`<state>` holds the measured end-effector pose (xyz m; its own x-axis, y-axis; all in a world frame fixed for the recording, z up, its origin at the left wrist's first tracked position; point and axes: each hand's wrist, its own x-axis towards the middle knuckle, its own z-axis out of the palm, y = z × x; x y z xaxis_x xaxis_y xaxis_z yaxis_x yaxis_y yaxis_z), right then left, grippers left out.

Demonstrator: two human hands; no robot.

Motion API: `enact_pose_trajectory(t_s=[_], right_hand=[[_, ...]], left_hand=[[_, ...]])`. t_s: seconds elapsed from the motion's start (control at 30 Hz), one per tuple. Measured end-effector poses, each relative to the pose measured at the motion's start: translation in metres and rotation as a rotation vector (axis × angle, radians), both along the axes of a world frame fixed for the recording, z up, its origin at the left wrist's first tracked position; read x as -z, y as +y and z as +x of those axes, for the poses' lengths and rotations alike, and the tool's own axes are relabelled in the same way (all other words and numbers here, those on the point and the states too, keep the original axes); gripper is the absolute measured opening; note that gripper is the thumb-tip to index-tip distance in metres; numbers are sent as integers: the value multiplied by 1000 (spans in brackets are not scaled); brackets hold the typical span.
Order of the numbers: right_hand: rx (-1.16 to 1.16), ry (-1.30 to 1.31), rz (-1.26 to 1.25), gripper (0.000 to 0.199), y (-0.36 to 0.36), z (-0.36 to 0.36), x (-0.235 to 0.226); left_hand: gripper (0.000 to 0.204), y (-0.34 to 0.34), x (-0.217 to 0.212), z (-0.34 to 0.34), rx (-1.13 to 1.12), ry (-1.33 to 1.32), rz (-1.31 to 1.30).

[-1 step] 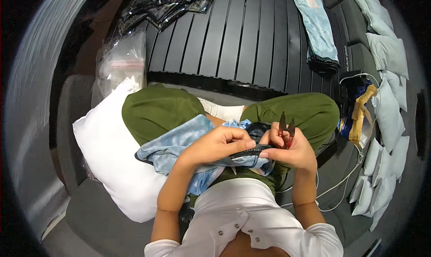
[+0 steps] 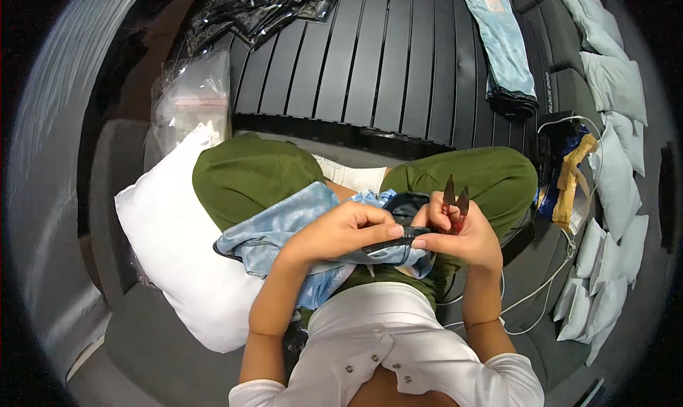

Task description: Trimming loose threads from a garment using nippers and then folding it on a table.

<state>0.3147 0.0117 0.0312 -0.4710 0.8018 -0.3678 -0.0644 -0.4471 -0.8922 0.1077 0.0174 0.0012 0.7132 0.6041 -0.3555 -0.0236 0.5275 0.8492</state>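
A light blue, mottled garment is spread across the lap, between the bent knees of the green trousers, and its black band is stretched between the two hands. By the left hand the band is pinched between thumb and fingers, with the other fingers curled in. By the right hand it is pinched close by, near the left thumb, while a pair of red-handled snips is also held in the curled fingers (the dark blades are pointed away from the body, tips apart). How firmly the snips are gripped cannot be told.

To the left, a white pillow is laid against the knee, with clear plastic bags placed just beyond it. Ahead, on a black slatted table, dark plastic-wrapped packets are heaped at the left and folded pale blue cloth is stacked at the right. Beside the right knee, a blue and yellow package is seen near a white cable, and pale cushions are lined up farther right.
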Motion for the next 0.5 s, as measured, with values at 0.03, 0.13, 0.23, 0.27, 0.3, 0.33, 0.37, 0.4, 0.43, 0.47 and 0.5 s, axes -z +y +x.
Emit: enact_pose_trajectory(t_s=[0.03, 0.13, 0.23, 0.27, 0.3, 0.33, 0.37, 0.4, 0.43, 0.47, 0.5], right_hand=[[1, -1, -2, 39, 3, 0, 1], [47, 42, -28, 37, 9, -2, 5], [71, 59, -56, 36, 15, -4, 11], [57, 71, -97, 35, 16, -6, 10], [55, 72, -98, 35, 16, -8, 12], [59, 104, -126, 34, 15, -10, 14], [63, 137, -155, 34, 14, -12, 17], [56, 90, -83, 30, 13, -13, 20], [55, 90, -83, 30, 13, -15, 24], [152, 16, 56, 28, 14, -17, 28], [249, -59, 196, 27, 15, -18, 30]], left_hand=[[26, 1, 1, -3, 76, 19, -17], [23, 0, 1, -3, -19, -60, -17], [17, -4, 1, -2, -109, -118, -24], [14, -6, 2, -2, -133, -143, -20], [14, -7, 1, -2, -135, -143, -21], [14, -8, 0, -1, -183, -180, 3], [13, -10, 0, 1, -231, -216, 26], [13, -12, 1, 2, -233, -215, 26], [15, -14, 2, 4, -324, -190, 62], [16, -15, 3, 4, -415, -164, 98], [16, -16, 4, 4, -416, -163, 98]])
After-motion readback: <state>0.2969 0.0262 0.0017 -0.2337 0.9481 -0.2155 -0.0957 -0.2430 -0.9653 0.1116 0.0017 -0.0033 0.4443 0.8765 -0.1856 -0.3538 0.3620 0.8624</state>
